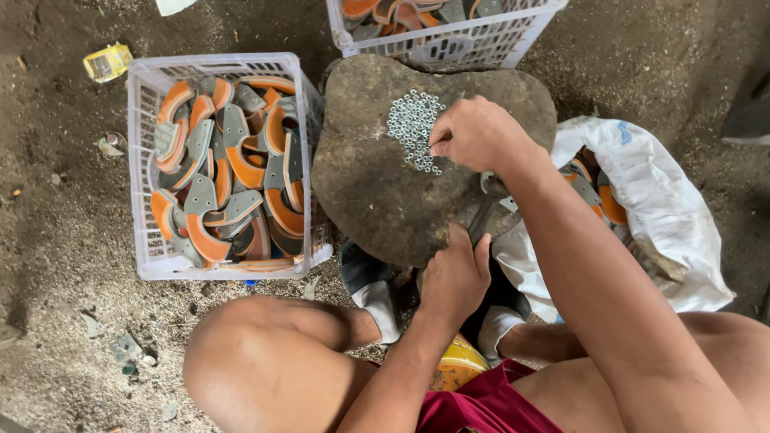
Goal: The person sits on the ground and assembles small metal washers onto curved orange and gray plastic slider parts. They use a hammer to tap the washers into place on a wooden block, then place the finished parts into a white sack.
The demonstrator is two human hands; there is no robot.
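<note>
A flat brown stone [369, 184] lies on the dirt floor in front of me, with a pile of several small silver nuts [411, 128] on its top. My right hand [473, 132] rests on the stone at the pile's right edge, fingertips pinched among the nuts. My left hand [455, 277] is at the stone's near edge, closed around a grey metal piece [485, 215] that sticks up from the fist. What the right fingers hold is too small to tell.
A white plastic crate [144, 160] of orange-and-grey curved parts stands left of the stone. A second such crate [449, 40] stands behind it. A white sack [650, 200] with more of the parts lies at the right. My bare knees and feet are below.
</note>
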